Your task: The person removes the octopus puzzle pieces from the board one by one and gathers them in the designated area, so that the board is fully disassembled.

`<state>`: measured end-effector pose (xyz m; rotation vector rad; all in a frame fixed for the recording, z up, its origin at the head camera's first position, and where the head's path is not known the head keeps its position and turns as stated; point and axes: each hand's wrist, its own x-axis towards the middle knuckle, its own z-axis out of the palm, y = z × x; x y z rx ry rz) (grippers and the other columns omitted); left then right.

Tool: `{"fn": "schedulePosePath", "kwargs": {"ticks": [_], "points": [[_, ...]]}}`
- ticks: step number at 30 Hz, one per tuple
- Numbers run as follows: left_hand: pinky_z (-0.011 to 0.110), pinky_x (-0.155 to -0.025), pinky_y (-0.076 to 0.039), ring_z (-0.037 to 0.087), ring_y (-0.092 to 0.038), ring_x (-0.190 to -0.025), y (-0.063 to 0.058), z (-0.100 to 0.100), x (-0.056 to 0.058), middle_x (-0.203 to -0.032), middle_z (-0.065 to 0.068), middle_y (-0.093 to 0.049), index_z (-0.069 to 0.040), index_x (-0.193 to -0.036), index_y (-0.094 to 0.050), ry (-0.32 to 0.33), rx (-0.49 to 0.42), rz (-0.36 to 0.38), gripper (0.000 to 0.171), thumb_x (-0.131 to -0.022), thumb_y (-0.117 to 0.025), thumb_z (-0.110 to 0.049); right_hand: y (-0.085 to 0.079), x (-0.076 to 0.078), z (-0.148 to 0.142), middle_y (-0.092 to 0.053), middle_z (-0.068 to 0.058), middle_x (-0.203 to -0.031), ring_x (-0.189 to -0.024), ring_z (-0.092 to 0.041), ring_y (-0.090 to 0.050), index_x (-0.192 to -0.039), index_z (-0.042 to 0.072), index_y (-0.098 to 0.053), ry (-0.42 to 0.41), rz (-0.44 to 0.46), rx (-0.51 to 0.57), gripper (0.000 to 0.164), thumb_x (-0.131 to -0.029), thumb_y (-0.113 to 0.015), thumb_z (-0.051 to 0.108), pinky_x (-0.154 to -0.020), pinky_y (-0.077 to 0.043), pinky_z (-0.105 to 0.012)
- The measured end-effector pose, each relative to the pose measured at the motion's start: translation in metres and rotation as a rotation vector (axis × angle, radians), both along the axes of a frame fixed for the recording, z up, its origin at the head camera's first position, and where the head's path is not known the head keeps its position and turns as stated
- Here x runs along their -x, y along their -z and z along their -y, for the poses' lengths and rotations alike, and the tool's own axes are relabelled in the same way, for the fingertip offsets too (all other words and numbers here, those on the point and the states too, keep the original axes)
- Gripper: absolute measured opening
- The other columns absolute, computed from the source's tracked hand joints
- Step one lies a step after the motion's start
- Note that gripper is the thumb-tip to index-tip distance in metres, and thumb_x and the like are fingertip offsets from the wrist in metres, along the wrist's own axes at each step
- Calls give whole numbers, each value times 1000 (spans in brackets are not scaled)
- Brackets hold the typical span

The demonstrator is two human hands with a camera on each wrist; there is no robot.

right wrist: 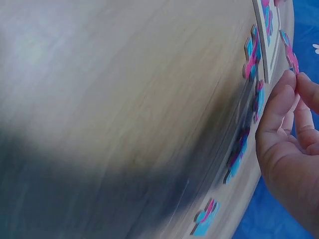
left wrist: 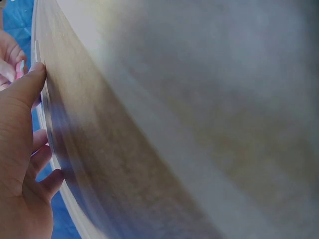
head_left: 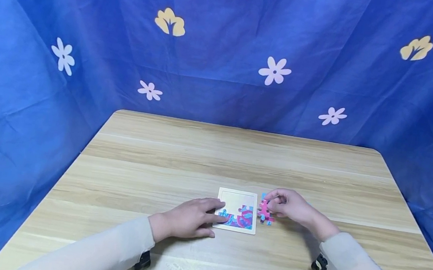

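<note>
One frame [head_left: 234, 200] on the worktop [head_left: 146, 162], partly filled with pieces [head_left: 245, 222], two hands, left hand [head_left: 193, 217] loosely spread over the frame's left side, right hand [head_left: 289, 205] curled, pinching one pink-and-blue piece [right wrist: 290, 53] just right of the frame, at least four loose pieces [right wrist: 258, 102] nearby

Far table [head_left: 238, 156] passable; left grip [head_left: 190, 218] blocks tray [head_left: 232, 200] at left, right grip [head_left: 293, 206] and puzzle pieces [right wrist: 238, 155] at right

A wooden table [head_left: 155, 158] has pale and brown stripes; a big blue cloth [head_left: 225, 16] hangs behind it and on both sides; the cloth has white flowers [head_left: 268, 72] and yellow shapes [head_left: 168, 16].
</note>
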<state>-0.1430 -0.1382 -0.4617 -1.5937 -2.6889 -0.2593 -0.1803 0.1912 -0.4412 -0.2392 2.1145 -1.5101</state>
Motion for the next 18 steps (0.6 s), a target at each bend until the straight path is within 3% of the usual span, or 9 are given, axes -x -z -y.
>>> {"fn": "schedulePosePath", "kwargs": {"ticks": [9,18], "points": [[37,-110,-29,27,-36,-134,-1,-1,-1,-145,11,-42,-24,-138,-53,-24,35,18,51,-93,-57,-46,2,-3,-14,-60,-9,-91,-83,-20,-62,-112,-6,-59,-12,-5,-43,24,-90,-61,3,-75,-55,-37],[39,-109,-32,29,-39,-132,-3,-2,-2,-143,13,-44,-22,-136,-55,-12,6,16,50,-92,-60,-44,1,-9,-27,-61,-9,-92,-84,-21,-63,-111,-6,-58,-16,6,-79,24,-90,-61,3,-76,-55,-37]]}}
